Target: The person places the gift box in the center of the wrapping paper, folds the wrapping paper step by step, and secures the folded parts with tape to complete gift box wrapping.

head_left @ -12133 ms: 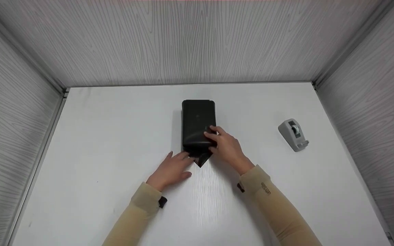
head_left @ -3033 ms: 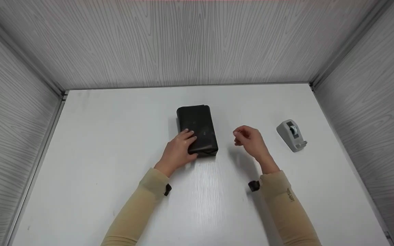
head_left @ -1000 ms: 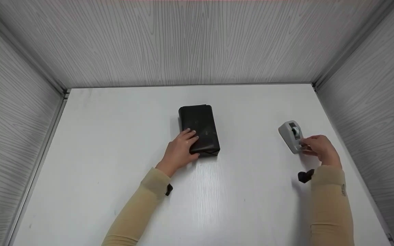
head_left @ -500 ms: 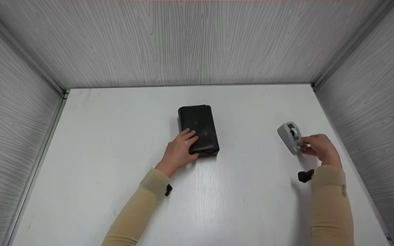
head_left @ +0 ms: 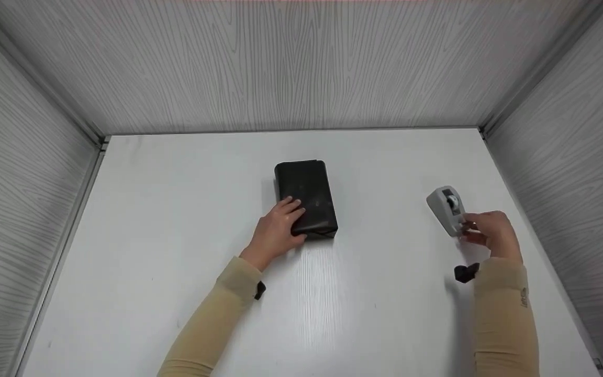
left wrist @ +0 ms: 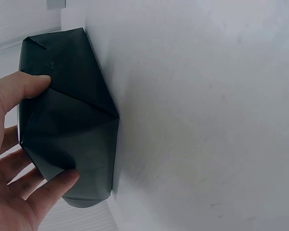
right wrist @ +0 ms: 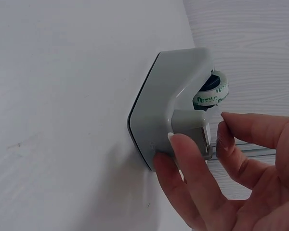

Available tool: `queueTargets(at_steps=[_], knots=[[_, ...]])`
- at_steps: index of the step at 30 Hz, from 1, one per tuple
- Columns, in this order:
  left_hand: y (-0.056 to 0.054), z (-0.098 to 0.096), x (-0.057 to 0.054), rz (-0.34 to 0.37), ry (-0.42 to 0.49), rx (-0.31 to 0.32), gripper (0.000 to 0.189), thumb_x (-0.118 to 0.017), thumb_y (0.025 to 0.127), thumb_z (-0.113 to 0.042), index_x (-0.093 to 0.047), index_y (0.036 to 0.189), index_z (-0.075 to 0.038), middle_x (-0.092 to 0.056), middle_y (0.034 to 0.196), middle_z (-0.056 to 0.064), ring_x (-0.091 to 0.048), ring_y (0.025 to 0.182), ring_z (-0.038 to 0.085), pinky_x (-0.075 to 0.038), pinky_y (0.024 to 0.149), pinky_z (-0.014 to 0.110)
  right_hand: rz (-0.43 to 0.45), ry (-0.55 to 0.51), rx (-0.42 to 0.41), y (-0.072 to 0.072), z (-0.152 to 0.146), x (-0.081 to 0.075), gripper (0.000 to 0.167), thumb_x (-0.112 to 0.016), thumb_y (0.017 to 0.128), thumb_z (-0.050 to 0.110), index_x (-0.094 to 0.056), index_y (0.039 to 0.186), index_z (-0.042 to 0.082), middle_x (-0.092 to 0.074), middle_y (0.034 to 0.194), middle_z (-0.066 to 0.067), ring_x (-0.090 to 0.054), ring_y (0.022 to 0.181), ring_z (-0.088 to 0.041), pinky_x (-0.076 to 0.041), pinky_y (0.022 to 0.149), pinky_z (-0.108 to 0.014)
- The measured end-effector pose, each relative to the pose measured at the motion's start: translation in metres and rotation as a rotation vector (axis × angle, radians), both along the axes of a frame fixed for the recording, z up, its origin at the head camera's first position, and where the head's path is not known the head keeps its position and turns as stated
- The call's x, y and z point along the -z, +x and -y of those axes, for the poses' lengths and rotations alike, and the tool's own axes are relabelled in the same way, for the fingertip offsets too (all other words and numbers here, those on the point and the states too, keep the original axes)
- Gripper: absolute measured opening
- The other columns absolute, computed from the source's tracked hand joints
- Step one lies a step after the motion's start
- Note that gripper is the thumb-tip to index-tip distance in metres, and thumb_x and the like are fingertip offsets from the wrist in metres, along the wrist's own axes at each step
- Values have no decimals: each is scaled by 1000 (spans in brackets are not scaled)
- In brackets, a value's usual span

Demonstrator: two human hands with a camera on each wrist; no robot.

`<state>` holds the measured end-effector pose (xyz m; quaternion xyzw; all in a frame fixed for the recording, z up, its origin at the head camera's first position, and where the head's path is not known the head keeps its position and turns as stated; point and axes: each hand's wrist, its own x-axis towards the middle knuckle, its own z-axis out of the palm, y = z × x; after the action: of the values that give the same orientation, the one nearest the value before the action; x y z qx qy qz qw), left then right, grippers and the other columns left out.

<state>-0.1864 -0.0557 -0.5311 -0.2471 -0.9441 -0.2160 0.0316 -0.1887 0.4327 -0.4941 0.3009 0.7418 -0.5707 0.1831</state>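
Spanning the view, the white table with a smooth top [head_left: 165, 220] carries everything. The black rectangular box in smooth, folded wrapping [head_left: 312, 188] lies flat between its side edges, towards the far edge and slightly askew. The person's left hand [head_left: 274, 230] grips the box's near left corner, fingers over the top; light, even pressure should steady it without disturbing the folded end.

Near the table's right edge, the person's right hand [head_left: 495, 230] is curled narrowly round the cutter end of the small grey plastic tape dispenser [head_left: 440, 207]; whether the fingertips pinch any tape, I cannot tell. With the left hand occupied, any strip is probably best drawn straight, then torn downward across the cutter so the base isn't lifted. The white tape roll with green lettering [right wrist: 209, 100] should turn freely, untouched.
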Motion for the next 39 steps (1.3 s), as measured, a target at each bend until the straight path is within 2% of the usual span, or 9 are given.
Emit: queueTargets(at_steps=[3, 6, 12, 22, 29, 31, 35, 39], knots=[[0, -1, 1, -8, 6, 8, 59, -79, 82, -29, -61, 133, -4, -50, 144, 10, -36, 139, 26, -45, 99, 45, -9, -11, 58, 1, -1, 2, 40, -57, 97, 11, -42, 127, -12, -57, 102, -13, -70, 79, -17, -56, 79, -31], [0, -2, 0, -13, 9, 12, 59, -79, 82, -29, -62, 132, -4, -51, 144, 11, -37, 139, 27, -46, 99, 45, -18, -31, 76, 3, -4, 4, 36, -59, 97, 11, -45, 124, -9, -58, 102, -11, -70, 82, -17, -56, 80, -30], [-1, -1, 0, -20, 4, 11, 58, -79, 82, -29, -62, 131, -4, -51, 143, 10, -38, 138, 27, -45, 99, 44, -49, -93, 43, 10, -12, 10, 34, -59, 98, 14, -46, 121, -6, -52, 113, -14, -70, 88, -18, -54, 85, -30], [-3, 0, -1, -16, -6, 6, 59, -80, 81, -30, -62, 131, -4, -51, 144, 11, -38, 138, 27, -44, 101, 43, -135, -277, 47, 26, -25, 14, 39, -63, 96, 7, -44, 123, -13, -55, 112, -15, -68, 99, -20, -51, 91, -33], [-1, -1, 0, -22, -7, 1, 59, -79, 81, -30, -62, 131, -4, -51, 143, 11, -38, 138, 27, -45, 99, 44, -189, -289, 52, 38, -32, 28, 28, -58, 98, 6, -47, 115, -13, -58, 111, -10, -68, 101, -17, -49, 94, -34], [-1, -1, 0, -23, -6, -6, 59, -80, 81, -29, -63, 131, -5, -52, 143, 10, -38, 138, 26, -46, 99, 44, -197, -296, 44, 41, -31, 28, 28, -57, 99, 6, -46, 115, -13, -59, 112, -10, -66, 104, -18, -47, 96, -36], [-2, -1, 0, -25, -1, -9, 59, -80, 80, -30, -63, 131, -5, -52, 143, 10, -38, 138, 26, -46, 99, 44, -188, -217, 9, 43, -29, 31, 31, -56, 100, 10, -46, 118, -13, -65, 105, -7, -67, 101, -18, -49, 94, -35], [-2, -1, 1, -26, -2, -5, 59, -80, 80, -30, -63, 131, -5, -51, 143, 10, -38, 138, 26, -46, 99, 44, -175, -19, -53, 44, -30, 37, 44, -59, 99, 22, -48, 123, -14, -64, 103, -4, -68, 93, -11, -52, 89, -31]])
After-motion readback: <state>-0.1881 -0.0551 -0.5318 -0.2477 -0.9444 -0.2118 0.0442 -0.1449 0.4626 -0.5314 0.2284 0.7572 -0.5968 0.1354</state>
